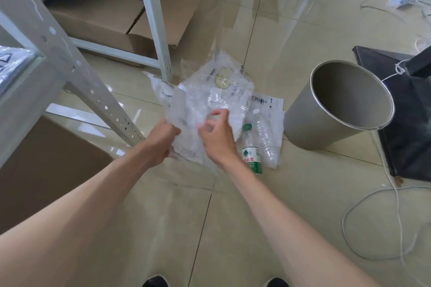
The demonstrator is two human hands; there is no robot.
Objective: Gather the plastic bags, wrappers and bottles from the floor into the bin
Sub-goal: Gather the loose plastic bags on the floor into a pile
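Observation:
A crumpled bunch of clear plastic bags is lifted off the floor in front of me. My left hand grips its lower left edge. My right hand rests against the bags' lower right, fingers bent and partly spread, pinching the film. To the right, two bottles lie on the tiles: one with a green cap and green label, and a clear crushed one with a white cap. Under them lies a flat wrapper with a printed label. The grey metal bin stands empty at the right, tilted in view.
A white metal shelf frame stands at the left with cardboard boxes under it. A black bag sits behind the bin. White cables loop on the floor at the right. My shoe tips show at the bottom edge.

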